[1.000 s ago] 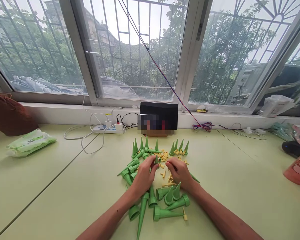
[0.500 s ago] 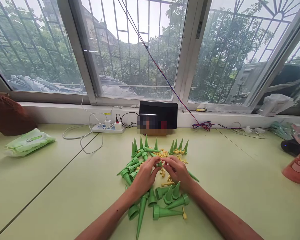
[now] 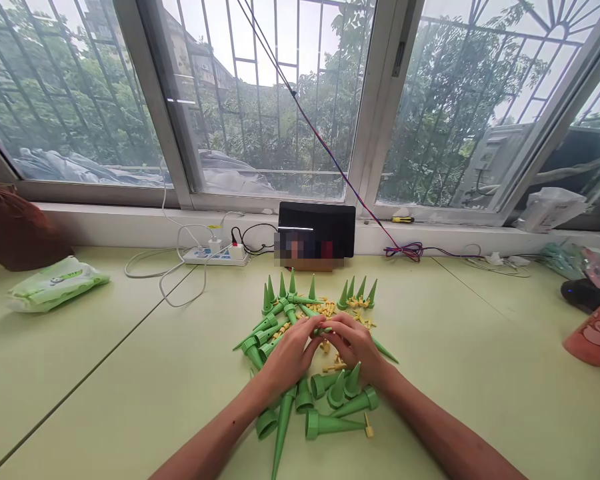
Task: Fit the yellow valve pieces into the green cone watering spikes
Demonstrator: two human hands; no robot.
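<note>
Head view: pinching green plastic cone (image 3: 323,331) with left hand (image 3: 291,348) and right hand (image 3: 356,339) in front of flat black screen (image 3: 330,223), likely light, stiff, best held by wide end.

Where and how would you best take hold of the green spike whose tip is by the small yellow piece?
Probably by the wide collar, from above, fingers across its sides: the green spike lies on its side and narrows to a thin tip by the yellow piece.

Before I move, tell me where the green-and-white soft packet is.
In the head view, the green-and-white soft packet lies on the table at the left, in front of the reddish-brown bundle and left of the power strip.
</note>
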